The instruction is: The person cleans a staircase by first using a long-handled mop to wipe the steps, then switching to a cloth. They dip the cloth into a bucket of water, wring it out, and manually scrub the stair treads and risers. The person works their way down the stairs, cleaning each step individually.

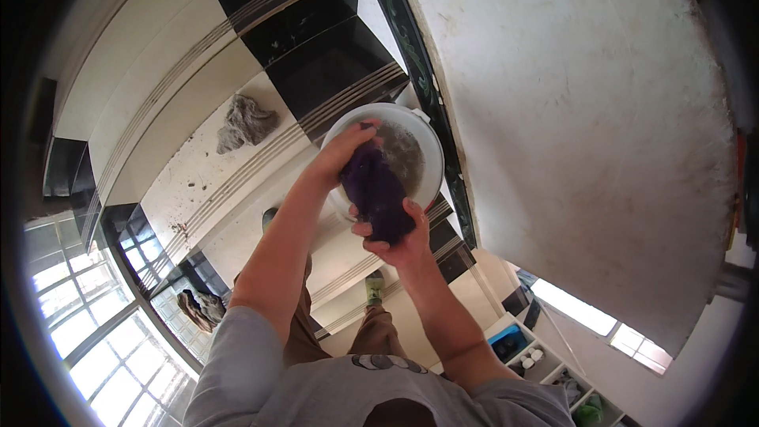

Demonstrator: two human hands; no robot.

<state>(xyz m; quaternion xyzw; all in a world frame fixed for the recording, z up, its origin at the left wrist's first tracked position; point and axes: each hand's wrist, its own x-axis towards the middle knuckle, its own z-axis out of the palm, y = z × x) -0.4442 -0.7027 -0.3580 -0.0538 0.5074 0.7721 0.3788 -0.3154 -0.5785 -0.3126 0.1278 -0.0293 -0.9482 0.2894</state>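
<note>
A dark purple cloth, bunched into a thick bundle, is held between both hands. My left hand grips its upper end, fingers curled over it. At the lower end, my right hand cups the cloth from beneath, with its thumb along one side. Below the bundle stands a white plastic bucket containing murky, greyish-brown water. The cloth covers part of the bucket's opening, and its lower end reaches past the near rim.
Tiled stairs with grooved edges run beneath me. A grey rag lies on a step among dirt crumbs, and another crumpled cloth is lower left. A pale wall rises close at right. Shelves hold several items.
</note>
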